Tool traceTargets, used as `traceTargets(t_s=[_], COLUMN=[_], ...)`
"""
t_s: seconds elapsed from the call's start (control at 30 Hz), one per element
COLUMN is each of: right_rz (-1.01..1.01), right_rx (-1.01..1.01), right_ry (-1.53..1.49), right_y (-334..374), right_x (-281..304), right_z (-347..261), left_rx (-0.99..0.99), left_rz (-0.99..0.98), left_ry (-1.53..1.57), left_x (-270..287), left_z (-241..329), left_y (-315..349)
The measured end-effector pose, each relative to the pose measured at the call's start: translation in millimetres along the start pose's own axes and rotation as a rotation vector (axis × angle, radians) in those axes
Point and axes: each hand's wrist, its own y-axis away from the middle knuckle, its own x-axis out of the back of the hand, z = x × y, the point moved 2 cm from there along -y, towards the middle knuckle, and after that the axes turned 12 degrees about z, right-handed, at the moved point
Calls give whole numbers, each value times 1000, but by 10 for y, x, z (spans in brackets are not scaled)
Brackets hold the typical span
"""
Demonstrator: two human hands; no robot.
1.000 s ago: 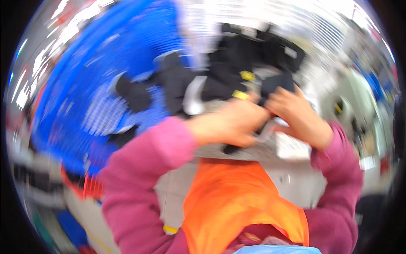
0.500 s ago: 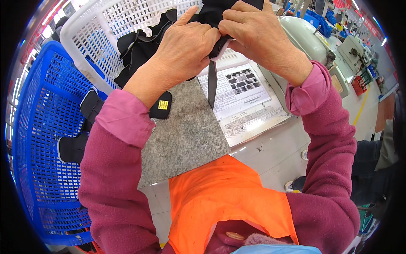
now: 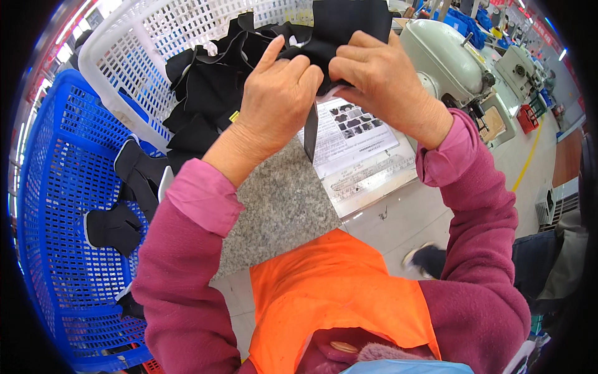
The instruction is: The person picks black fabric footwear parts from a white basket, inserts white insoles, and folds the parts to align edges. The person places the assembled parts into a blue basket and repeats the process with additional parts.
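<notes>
A black fabric piece (image 3: 349,31) is stretched up between my hands at the top of the head view, with a pale lower edge. My right hand (image 3: 383,78) is closed on its lower right part, thumb and fingers pinching the cloth. My left hand (image 3: 277,90) is closed at its lower left, the index finger pointing up and the other fingers curled. Just below the left fingers hangs a narrow dark strip (image 3: 311,134); whether it joins the piece is hidden. Beside my left hand lies a heap of black fabric pieces (image 3: 208,87), where a small yellow label (image 3: 234,116) shows.
Behind the heap stands a white plastic basket (image 3: 115,62). A blue basket (image 3: 62,187) with black pieces is at the left. Below my hands is a grey speckled board (image 3: 280,199), beside a printed sheet (image 3: 355,146). A sewing machine (image 3: 442,56) stands right; a person's leg (image 3: 430,258) shows nearby.
Both hands have come slightly lower in the view, and more of the black piece shows above them. My left forearm has shifted right. At the right, the other person's foot has moved.
</notes>
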Motion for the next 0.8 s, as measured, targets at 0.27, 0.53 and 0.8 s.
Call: traceTargets(t_s=[0.27, 0.53, 0.8], right_rz=[-119, -236, -212], right_rx=[-20, -24, 54], right_ry=[-124, -241, -157], right_y=[250, 196, 155], right_x=[-147, -110, -80], right_z=[-144, -11, -7], left_rx=[72, 449, 370], left_rz=[105, 108, -96], left_ry=[180, 377, 65], left_x=[125, 57, -4], left_z=[323, 53, -200], left_y=[333, 98, -100])
